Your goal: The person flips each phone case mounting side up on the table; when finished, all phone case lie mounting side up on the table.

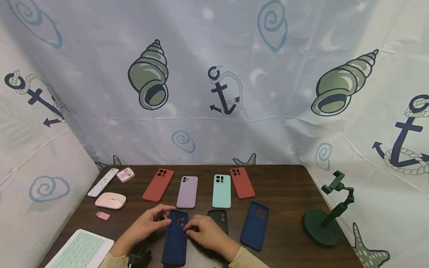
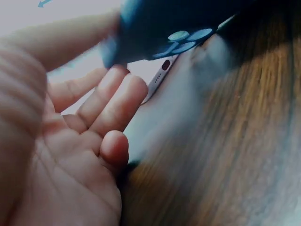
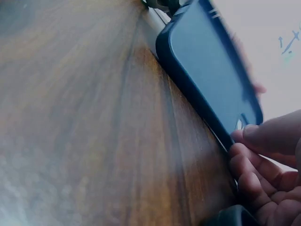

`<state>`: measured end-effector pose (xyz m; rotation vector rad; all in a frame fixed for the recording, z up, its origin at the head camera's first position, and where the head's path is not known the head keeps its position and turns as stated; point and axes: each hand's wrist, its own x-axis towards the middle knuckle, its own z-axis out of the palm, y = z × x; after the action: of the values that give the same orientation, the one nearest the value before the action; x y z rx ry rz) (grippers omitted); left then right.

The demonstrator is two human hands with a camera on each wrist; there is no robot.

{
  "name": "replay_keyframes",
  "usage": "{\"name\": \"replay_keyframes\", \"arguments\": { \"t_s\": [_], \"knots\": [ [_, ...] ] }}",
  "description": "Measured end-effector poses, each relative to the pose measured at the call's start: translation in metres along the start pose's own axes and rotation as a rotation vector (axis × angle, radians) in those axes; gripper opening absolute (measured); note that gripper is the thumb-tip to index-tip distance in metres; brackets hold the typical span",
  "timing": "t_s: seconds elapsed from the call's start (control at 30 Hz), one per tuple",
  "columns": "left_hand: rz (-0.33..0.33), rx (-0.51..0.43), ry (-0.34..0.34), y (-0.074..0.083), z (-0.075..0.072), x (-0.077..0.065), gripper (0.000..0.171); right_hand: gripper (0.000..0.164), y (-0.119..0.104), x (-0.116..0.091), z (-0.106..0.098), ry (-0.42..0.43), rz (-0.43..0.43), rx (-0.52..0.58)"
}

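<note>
A dark blue phone case with camera cutouts at its far end is held between both hands, its hollow inner side showing in the right wrist view. My left hand pinches its far left corner between thumb and index finger; the other fingers are loosely bent below the case in the left wrist view. With thumb and fingertips, my right hand pinches the right edge near the cutouts. A black phone case lies just past the right hand, partly hidden by it.
Two red cases, a lilac case and a mint case lie farther back. Another blue case and a green phone stand are to the right. At left are a keyboard, mouse and white remote.
</note>
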<state>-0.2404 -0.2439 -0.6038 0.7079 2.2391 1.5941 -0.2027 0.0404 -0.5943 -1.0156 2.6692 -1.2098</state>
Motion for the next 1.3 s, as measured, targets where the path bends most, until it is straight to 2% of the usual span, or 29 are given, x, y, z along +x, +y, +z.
{"name": "replay_keyframes", "arguments": {
  "t_s": [0.03, 0.17, 0.3, 0.63, 0.8, 0.93, 1.07, 1.2, 1.3],
  "knots": [
    [0.003, 0.055, 0.023, -0.001, 0.0, -0.001, 0.044, 0.012, 0.001, 0.0, 0.001, 0.007, 0.007, 0.004],
    [0.089, 0.223, 0.09, -0.003, 0.001, 0.0, 0.04, 0.011, 0.002, 0.0, 0.003, 0.036, 0.032, 0.019],
    [0.102, 0.31, 0.114, 0.0, 0.006, 0.003, 0.039, 0.009, 0.004, 0.0, 0.004, 0.069, 0.065, 0.025],
    [0.086, 0.318, 0.141, 0.003, 0.011, 0.004, 0.037, 0.01, 0.003, 0.002, 0.005, 0.086, 0.087, 0.035],
    [0.016, 0.259, 0.153, 0.002, 0.01, 0.004, 0.03, 0.006, -0.001, 0.004, 0.004, 0.075, 0.117, 0.062],
    [-0.001, 0.255, 0.234, 0.01, 0.004, 0.008, 0.025, 0.013, -0.005, 0.01, -0.002, 0.02, 0.23, 0.254],
    [0.017, 0.347, 0.355, 0.022, -0.009, 0.017, 0.024, 0.02, -0.011, 0.023, -0.011, -0.02, 0.332, 0.476],
    [0.012, 0.551, 0.479, 0.023, -0.025, 0.031, 0.028, 0.024, -0.017, 0.045, -0.012, -0.022, 0.368, 0.626],
    [-0.014, 0.691, 0.536, 0.018, -0.037, 0.04, 0.039, 0.026, -0.017, 0.065, -0.007, -0.013, 0.382, 0.731]
  ]
}}
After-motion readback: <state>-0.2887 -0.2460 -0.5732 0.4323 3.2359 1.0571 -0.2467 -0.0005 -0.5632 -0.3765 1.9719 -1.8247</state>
